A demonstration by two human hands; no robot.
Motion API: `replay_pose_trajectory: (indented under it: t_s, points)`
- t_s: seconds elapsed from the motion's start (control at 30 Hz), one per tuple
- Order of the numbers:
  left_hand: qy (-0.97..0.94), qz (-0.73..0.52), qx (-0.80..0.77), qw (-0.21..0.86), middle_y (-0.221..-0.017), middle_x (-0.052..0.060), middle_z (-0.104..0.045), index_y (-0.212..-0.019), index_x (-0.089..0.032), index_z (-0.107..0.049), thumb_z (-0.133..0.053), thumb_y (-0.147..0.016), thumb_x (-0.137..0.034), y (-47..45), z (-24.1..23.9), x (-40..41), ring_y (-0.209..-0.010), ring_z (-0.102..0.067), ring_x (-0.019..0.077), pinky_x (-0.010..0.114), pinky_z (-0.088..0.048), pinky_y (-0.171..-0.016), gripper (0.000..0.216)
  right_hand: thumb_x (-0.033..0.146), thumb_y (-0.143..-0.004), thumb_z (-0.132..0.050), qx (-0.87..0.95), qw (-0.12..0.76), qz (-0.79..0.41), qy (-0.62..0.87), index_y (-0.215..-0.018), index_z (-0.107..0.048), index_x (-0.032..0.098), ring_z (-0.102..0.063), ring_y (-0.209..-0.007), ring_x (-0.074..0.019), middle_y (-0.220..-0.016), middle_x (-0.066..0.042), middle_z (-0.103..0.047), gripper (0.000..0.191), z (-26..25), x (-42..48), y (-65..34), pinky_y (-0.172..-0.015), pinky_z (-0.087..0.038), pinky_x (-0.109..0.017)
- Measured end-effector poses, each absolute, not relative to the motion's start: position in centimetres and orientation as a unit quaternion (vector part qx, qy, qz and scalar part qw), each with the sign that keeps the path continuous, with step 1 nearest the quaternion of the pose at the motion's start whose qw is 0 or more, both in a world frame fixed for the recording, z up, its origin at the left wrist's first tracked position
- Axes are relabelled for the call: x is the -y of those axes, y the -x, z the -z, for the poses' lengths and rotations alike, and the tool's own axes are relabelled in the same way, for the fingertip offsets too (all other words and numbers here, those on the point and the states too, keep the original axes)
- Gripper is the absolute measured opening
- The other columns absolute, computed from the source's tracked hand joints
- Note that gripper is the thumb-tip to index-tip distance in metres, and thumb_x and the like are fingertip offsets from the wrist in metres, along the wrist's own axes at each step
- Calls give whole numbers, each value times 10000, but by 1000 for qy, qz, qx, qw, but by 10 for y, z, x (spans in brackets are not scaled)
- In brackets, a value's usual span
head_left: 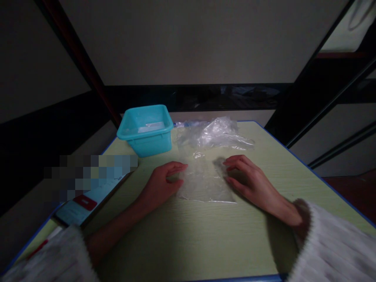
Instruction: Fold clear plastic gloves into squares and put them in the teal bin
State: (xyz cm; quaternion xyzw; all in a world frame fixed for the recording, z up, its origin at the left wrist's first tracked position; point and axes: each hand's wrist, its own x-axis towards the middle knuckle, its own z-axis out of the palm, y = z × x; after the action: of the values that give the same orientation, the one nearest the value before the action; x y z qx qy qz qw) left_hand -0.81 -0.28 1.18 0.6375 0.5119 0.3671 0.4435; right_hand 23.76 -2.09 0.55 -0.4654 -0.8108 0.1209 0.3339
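A clear plastic bag [202, 184] lies flat on the table with its near edge toward me. My left hand [164, 180] is at the bag's left edge, thumb and fingers apart and fingertips at the film. On the other side, my right hand [251, 182] rests with curved, parted fingers, their tips by the bag's right edge. Neither hand is closed on anything. Behind the flat bag sits a crumpled heap of clear plastic [219, 131]; whether the two are separate pieces I cannot tell.
A turquoise plastic basket [152, 145] with something pale inside stands at the back left of the pale green table [188, 243]. Nearer, a phone or tablet [102, 192] with a lit, partly blurred screen lies at the left edge. A panel [188, 43] rises behind the table.
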Motion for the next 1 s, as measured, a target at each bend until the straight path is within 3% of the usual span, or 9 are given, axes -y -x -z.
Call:
replay_pose_trajectory:
  t_s: [0.07,0.23,0.37,0.53,0.73,0.83,1.0]
  points:
    - [-655,-357,-516,421,-1128,78,-639,-944,-144,-619,-585,-613,-123,8,-12,5,-1070,-571,254,242,-519,-632,334,109,-770,-499,812,341,-109,461,-961,-513,202,-542,-980,-235,-1054,-93,-522,213,-5,20,-238,-816,-481,-412]
    - [-698,-316,-545,340,-1136,27,-635,-1022,-189,-631,-583,-643,-124,8,-13,10,-820,-651,197,235,-505,-574,387,112,-782,-491,820,320,-109,461,-997,-518,189,-543,-958,-235,-1037,-97,-539,230,-7,21,-238,-822,-467,-414]
    - [-703,-327,-543,323,-1124,34,-635,-955,-192,-650,-617,-627,-170,11,-14,10,-847,-635,218,218,-468,-512,330,136,-815,-477,838,306,-95,442,-980,-540,190,-548,-955,-239,-1012,-96,-565,184,-9,24,-237,-801,-464,-402]
    - [-652,-298,-567,406,-651,10,-670,-1043,-158,-609,-608,-662,-245,19,-22,5,-490,-578,151,190,-364,-390,391,160,-868,-442,882,288,-58,368,-985,-559,188,-552,-954,-218,-993,-96,-590,168,-14,30,-238,-808,-447,-380]
    - [-616,-260,-579,466,-518,-36,-627,-988,-170,-610,-644,-579,-205,23,-36,7,-389,-512,120,172,-314,-356,412,151,-887,-440,944,229,-60,230,-964,-576,155,-563,-836,-170,-880,-76,-613,156,-18,34,-236,-803,-427,-348]
    - [-611,-254,-570,487,-583,-37,-633,-934,-177,-624,-673,-524,-165,22,-37,10,-402,-512,106,165,-306,-351,413,147,-891,-435,951,216,-58,213,-945,-591,129,-556,-810,-168,-839,-82,-616,166,-18,34,-236,-783,-427,-336]
    - [-630,-254,-539,499,-958,42,-647,-943,-159,-605,-676,-521,-122,21,-29,10,-523,-568,101,173,-374,-418,430,156,-903,-407,953,202,-60,219,-926,-603,130,-559,-781,-173,-819,-90,-615,200,-20,33,-235,-756,-439,-333]
